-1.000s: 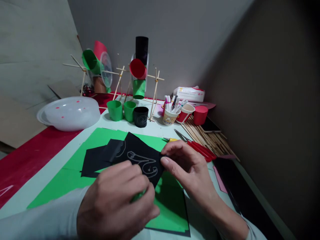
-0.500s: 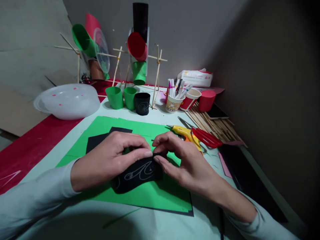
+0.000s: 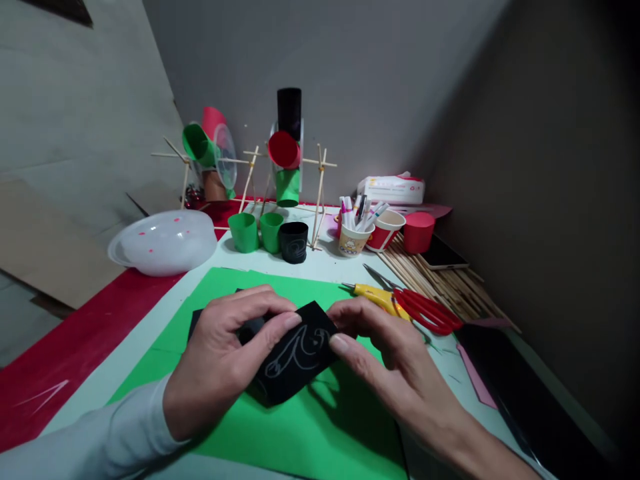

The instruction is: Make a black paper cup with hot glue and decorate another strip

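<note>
Between my two hands is a strip of black paper [image 3: 300, 367] with white swirls drawn on it, tilted and slightly curved above the green sheets [image 3: 260, 433]. My left hand [image 3: 230, 340] pinches its upper left edge between thumb and fingers. At the right edge, my right hand [image 3: 385, 353] pinches it with the thumb in front and the fingers behind. Part of another black piece [image 3: 195, 321] shows beyond my left hand on the green sheets. The strip's lower left end is partly hidden by my left hand.
Behind stand green cups [image 3: 244, 232], a black cup [image 3: 294, 243], a marker cup [image 3: 356, 239] and a stick-framed wheel [image 3: 287, 187]. To the right lie a yellow glue gun [image 3: 377, 297], red-handled scissors [image 3: 430, 312] and sticks [image 3: 440, 280]. A white plastic bowl [image 3: 170, 247] sits at left.
My right hand has shifted from the strip's top edge to its right edge. The strip is now tilted, right end higher, its corner exposed. The camera view has tipped upward.
</note>
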The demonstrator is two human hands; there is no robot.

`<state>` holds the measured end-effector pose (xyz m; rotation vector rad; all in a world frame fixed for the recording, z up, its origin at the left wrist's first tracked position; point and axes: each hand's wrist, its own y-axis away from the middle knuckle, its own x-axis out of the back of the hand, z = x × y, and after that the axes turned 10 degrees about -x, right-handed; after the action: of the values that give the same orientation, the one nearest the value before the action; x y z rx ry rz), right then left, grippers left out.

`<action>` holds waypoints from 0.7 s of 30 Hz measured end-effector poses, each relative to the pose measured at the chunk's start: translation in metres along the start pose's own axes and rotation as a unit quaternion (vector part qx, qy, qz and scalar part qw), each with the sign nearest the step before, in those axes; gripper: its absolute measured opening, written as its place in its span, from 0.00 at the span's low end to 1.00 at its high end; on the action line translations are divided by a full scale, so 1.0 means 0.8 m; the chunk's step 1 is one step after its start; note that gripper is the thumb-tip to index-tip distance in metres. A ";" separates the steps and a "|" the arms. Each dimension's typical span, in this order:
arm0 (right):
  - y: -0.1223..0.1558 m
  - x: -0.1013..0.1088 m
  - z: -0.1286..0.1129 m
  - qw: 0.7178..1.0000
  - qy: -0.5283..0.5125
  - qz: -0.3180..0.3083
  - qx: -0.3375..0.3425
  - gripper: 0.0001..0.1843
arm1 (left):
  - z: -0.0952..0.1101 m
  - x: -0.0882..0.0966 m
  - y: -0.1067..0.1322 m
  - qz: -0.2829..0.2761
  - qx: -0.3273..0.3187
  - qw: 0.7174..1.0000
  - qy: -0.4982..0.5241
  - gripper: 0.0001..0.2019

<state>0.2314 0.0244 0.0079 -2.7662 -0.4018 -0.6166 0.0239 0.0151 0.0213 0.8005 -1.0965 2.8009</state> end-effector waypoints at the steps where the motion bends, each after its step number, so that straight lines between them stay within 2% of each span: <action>1: 0.001 0.000 -0.001 1.000 0.012 0.007 0.008 0.05 | -0.001 0.000 0.001 0.017 0.001 1.000 0.000 0.07; 6: 0.003 -0.004 -0.002 0.995 0.043 0.069 0.060 0.07 | -0.002 0.000 0.002 0.054 0.014 0.998 0.026 0.07; 13: 0.003 -0.007 0.003 0.980 0.076 0.127 0.132 0.04 | -0.004 -0.002 0.000 0.052 0.038 0.997 0.038 0.07; 16: 0.006 -0.008 0.008 0.974 0.090 0.124 0.170 0.15 | -0.003 -0.002 0.000 0.040 0.071 0.995 0.063 0.06; 19: 0.011 -0.008 0.013 0.963 0.134 0.091 0.215 0.29 | 0.000 -0.003 0.000 0.038 0.145 0.984 0.102 0.05; 21: 0.013 -0.007 0.014 0.956 0.158 0.073 0.235 0.32 | 0.001 -0.004 0.000 0.040 0.190 0.973 0.126 0.05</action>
<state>0.2337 0.0175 -0.0065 -2.1775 -0.2311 -0.7922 0.0266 0.0152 0.0202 0.4028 -0.5768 3.1153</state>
